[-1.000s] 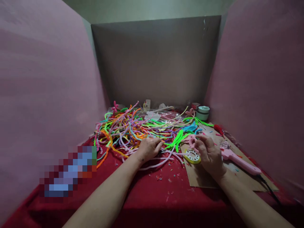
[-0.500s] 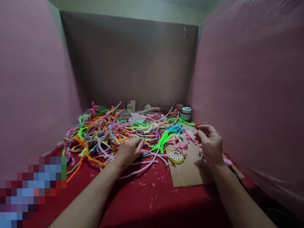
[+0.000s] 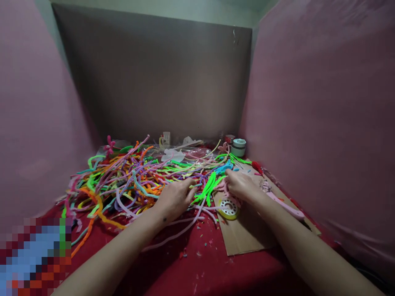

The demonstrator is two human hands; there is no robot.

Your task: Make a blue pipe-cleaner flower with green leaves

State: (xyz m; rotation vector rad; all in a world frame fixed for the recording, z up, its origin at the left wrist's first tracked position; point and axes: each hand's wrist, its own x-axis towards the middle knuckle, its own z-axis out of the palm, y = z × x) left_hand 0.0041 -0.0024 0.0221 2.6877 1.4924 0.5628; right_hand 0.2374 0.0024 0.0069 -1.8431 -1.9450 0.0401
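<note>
The left hand (image 3: 175,199) is curled, thumb near its fingers, at the big pile of many-coloured fuzzy sticks (image 3: 143,187) on the red cloth-covered counter (image 3: 182,277). The right hand (image 3: 242,185) is bent, fingertips by the bright blue fuzzy piece (image 3: 222,168). I can't tell if either hand holds anything.

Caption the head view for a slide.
Left hand by a heap of colourful fuzzy stems, right hand near bright green stems and a yellow-rimmed roll.
</note>
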